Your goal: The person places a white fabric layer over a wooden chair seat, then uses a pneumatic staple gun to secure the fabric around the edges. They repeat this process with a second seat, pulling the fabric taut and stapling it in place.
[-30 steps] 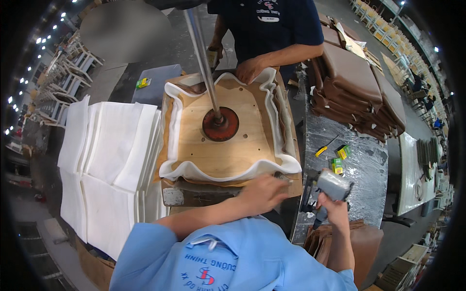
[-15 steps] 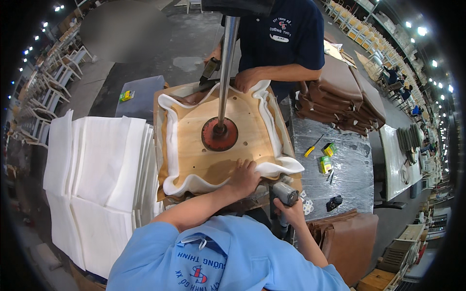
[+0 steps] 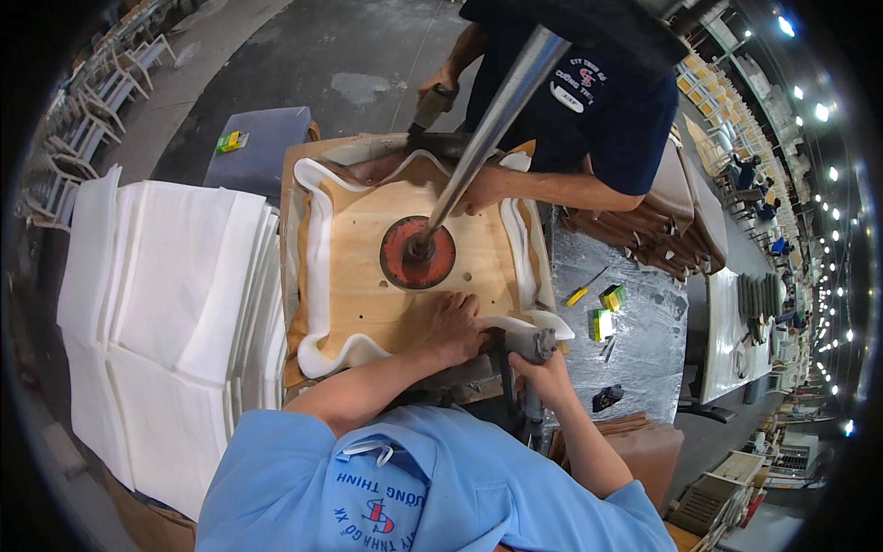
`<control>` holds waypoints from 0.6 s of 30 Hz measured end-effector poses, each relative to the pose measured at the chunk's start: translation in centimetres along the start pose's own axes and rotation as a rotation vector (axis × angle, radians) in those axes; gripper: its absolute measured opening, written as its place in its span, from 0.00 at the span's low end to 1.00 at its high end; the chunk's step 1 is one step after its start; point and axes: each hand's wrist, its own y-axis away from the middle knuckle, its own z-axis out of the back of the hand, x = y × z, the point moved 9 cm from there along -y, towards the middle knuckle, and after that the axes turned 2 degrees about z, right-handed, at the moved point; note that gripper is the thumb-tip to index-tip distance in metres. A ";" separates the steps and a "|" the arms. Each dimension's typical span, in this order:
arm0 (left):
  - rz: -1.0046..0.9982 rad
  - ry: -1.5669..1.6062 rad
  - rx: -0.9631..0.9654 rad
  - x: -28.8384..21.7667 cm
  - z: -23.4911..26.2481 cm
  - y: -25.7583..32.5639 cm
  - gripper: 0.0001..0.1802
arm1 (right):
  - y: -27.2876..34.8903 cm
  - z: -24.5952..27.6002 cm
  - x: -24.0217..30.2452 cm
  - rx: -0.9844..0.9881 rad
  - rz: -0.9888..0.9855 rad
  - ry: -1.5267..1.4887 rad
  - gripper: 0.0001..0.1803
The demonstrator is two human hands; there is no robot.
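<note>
foam sheets [image 3: 175, 304]: white stack — left of frame
brown cushions [image 3: 676, 216]: piled, upper right
small yellow-green boxes [image 3: 607, 313]: right — on grey bench

The staple gun's [image 3: 531, 354] nose is hidden behind the white foam edge [image 3: 515, 324].

Left hand [image 3: 457, 324] flat on the wooden seat board [image 3: 368, 276], near edge. Press disc [image 3: 418, 252] just beyond it, pole [image 3: 492, 120] rising from the disc. Right hand [image 3: 543, 375] grips the staple gun [image 3: 526, 354] just right of the left hand, at the foam edge [image 3: 317, 267]. Foam sheet stack [image 3: 166, 304] well left. Small boxes [image 3: 607, 311] right of the gun. Co-worker's hand [image 3: 478, 198] on the far edge.
</note>
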 end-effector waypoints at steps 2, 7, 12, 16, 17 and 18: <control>-0.009 0.039 0.026 0.0 0.0 0.0 0.18 | -1.3 -0.1 1.1 0.014 -0.039 0.091 0.19; -0.063 -0.127 -0.138 -0.5 0.8 1.9 0.29 | -2.7 -0.7 2.2 -0.006 -0.036 0.194 0.18; -0.014 -0.042 -0.214 0.3 1.1 2.8 0.24 | -3.1 -1.1 2.5 -0.020 0.007 0.267 0.19; 0.061 0.106 -0.201 1.6 0.7 2.5 0.14 | -2.5 -1.1 2.4 -0.008 -0.011 0.169 0.17; 0.081 0.118 -0.190 1.7 0.5 2.4 0.13 | -2.3 -0.9 2.1 -0.010 -0.003 0.119 0.17; 0.097 0.127 -0.172 1.7 0.6 2.4 0.12 | -2.3 -1.0 1.9 -0.002 -0.018 0.120 0.17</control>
